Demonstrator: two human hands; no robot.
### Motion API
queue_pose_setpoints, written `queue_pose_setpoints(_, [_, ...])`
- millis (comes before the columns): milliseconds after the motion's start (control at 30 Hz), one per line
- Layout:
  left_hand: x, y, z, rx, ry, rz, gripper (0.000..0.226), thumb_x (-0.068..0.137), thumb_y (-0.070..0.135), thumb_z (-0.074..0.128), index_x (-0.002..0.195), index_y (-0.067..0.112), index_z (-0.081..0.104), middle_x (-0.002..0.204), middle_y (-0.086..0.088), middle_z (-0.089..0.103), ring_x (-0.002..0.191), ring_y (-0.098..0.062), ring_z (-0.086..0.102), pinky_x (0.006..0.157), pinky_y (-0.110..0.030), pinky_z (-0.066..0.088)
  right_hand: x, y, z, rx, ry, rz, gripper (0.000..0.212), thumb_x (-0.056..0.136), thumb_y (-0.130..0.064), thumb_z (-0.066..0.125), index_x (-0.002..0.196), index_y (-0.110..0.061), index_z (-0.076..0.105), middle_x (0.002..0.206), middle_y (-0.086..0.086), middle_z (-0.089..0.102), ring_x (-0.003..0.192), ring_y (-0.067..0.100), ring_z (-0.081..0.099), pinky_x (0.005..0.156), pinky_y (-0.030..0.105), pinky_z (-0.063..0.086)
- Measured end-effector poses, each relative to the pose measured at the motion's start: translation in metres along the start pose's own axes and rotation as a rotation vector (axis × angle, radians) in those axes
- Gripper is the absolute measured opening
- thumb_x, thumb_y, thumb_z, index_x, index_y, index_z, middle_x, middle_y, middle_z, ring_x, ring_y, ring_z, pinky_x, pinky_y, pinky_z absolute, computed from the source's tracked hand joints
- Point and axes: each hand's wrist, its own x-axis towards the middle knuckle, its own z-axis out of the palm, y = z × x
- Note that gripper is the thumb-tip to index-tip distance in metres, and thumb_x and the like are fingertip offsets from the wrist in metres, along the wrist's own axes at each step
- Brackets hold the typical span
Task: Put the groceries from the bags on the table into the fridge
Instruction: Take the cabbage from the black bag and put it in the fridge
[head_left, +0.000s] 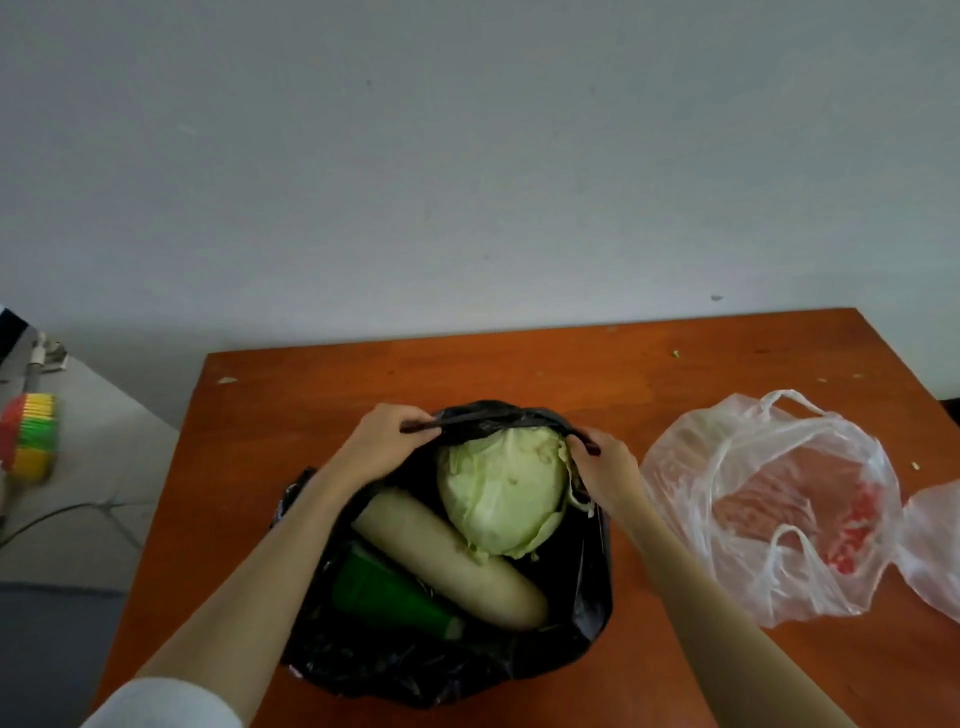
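Cabbage is seen at the mouth of the black plastic bag, which lies open on the wooden bench. A pale daikon radish lies diagonally beneath and beside the cabbage, touching it; a green bottle-like item lies alongside the radish, deeper in the bag, its exact nature not resolved.

Left hand is closed on the far-left rim of the bag; right hand is closed on the right rim, just beside the cabbage. Film is held stretched between the two, so the opening is kept wide. No vegetable is gripped.

A clear plastic bag with reddish contents lies to the right, well apart from the hands. Fridge is not in view.

Handling, judged: cabbage is taken to be dense and fairly heavy, firm in the core, with loose outer leaves that would tear if pinched. A two-handed cupped grip under its sides is advised, not by the leaves. Radish is judged stiff, smooth and possibly slippery; a mid-length grip should balance it. Bag film is thin and limp and gives no support, so contents are better lifted out directly
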Motion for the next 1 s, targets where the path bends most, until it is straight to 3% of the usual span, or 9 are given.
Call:
queue_pose_setpoints(167, [0.039, -0.001, -0.025, -0.424, -0.327, -0.271, 0.007, 0.087, 0.025, 0.063, 0.091, 0.02, 0.067, 0.094, -0.001, 0.068, 0.088, -0.015, 0.064, 0.076, -0.02, 0.05, 0.029, 0.007, -0.011, 0.138, -0.082, 0.1, 0.018, 0.096, -0.024, 0.053, 0.097, -0.011, 0.065, 0.095, 0.016, 0.066, 0.089, 0.038, 0.061, 0.067, 0.037, 0.044])
queue_pose_setpoints(267, [0.059, -0.005, -0.031, -0.551, -0.527, -0.286, 0.061, 0.056, 0.049, 0.083, 0.107, 0.021, 0.065, 0.105, -0.005, 0.07, 0.094, -0.018, 0.066, 0.073, -0.029, 0.054, 0.051, 0.006, -0.016, 0.298, -0.095, 0.244, 0.017, 0.095, -0.019, 0.053, 0.087, -0.01, 0.066, 0.088, 0.008, 0.064, 0.079, 0.022, 0.059, 0.064, 0.029, 0.044])
queue_pose_setpoints(333, [0.072, -0.004, -0.027, -0.529, -0.561, -0.301, 0.069, 0.048, 0.047, 0.087, 0.108, 0.022, 0.066, 0.106, -0.005, 0.07, 0.097, -0.023, 0.067, 0.073, -0.032, 0.054, 0.063, 0.004, -0.018, 0.414, -0.132, 0.361, 0.019, 0.096, -0.013, 0.05, 0.089, -0.007, 0.067, 0.087, 0.008, 0.065, 0.078, 0.02, 0.06, 0.061, 0.027, 0.046])
queue_pose_setpoints(500, [0.097, -0.007, -0.005, -0.424, -0.263, -0.345, 0.019, 0.083, 0.027, 0.067, 0.091, 0.011, 0.071, 0.096, -0.012, 0.071, 0.076, -0.018, 0.068, 0.066, -0.026, 0.053, 0.081, 0.002, 0.001, 0.458, -0.231, 0.555, 0.026, 0.096, -0.016, 0.048, 0.105, 0.002, 0.065, 0.089, 0.016, 0.067, 0.077, 0.028, 0.064, 0.065, 0.031, 0.048])
queue_pose_setpoints(633, [0.109, -0.021, 0.012, -0.288, -0.082, -0.373, 0.035, 0.089, 0.036, 0.059, 0.09, 0.002, 0.069, 0.088, -0.011, 0.065, 0.076, -0.021, 0.061, 0.067, -0.028, 0.041, 0.088, 0.004, 0.017, 0.407, -0.171, 0.504, 0.022, 0.095, -0.02, 0.053, 0.1, -0.005, 0.068, 0.102, 0.012, 0.065, 0.099, 0.03, 0.061, 0.087, 0.039, 0.049])
queue_pose_setpoints(700, [0.114, -0.028, 0.01, -0.164, -0.044, -0.328, 0.039, 0.09, 0.04, 0.056, 0.078, 0.004, 0.066, 0.08, -0.012, 0.062, 0.074, -0.024, 0.06, 0.064, -0.029, 0.036, 0.089, 0.005, 0.017, 0.412, -0.173, 0.482, 0.02, 0.095, -0.023, 0.054, 0.086, -0.01, 0.068, 0.097, 0.011, 0.066, 0.096, 0.029, 0.062, 0.086, 0.041, 0.05])
queue_pose_setpoints(767, [0.118, -0.033, 0.005, -0.08, 0.007, -0.3, 0.042, 0.089, 0.042, 0.056, 0.066, 0.007, 0.062, 0.073, -0.011, 0.062, 0.075, -0.026, 0.061, 0.061, -0.03, 0.034, 0.086, 0.004, 0.012, 0.421, -0.192, 0.453, 0.02, 0.094, -0.026, 0.055, 0.097, -0.011, 0.067, 0.1, 0.008, 0.064, 0.096, 0.026, 0.061, 0.083, 0.036, 0.048])
queue_pose_setpoints(933, [0.108, -0.015, 0.005, 0.14, 0.225, -0.223, 0.027, 0.084, 0.041, 0.063, 0.106, 0.024, 0.064, 0.112, 0.002, 0.059, 0.115, -0.022, 0.047, 0.096, -0.041, 0.034, 0.056, -0.004, 0.003, 0.289, -0.021, 0.24, 0.031, 0.098, -0.028, 0.045, 0.122, -0.013, 0.058, 0.109, -0.001, 0.058, 0.09, 0.012, 0.053, 0.076, 0.024, 0.039])
queue_pose_setpoints(1000, [0.087, 0.005, 0.009, 0.175, 0.377, -0.137, 0.021, 0.088, 0.03, 0.058, 0.108, 0.024, 0.062, 0.116, 0.0, 0.053, 0.118, -0.025, 0.04, 0.096, -0.041, 0.029, 0.039, -0.005, 0.007, 0.165, 0.112, 0.139, 0.03, 0.098, -0.026, 0.045, 0.12, -0.013, 0.059, 0.115, 0.003, 0.058, 0.095, 0.013, 0.054, 0.079, 0.021, 0.039])
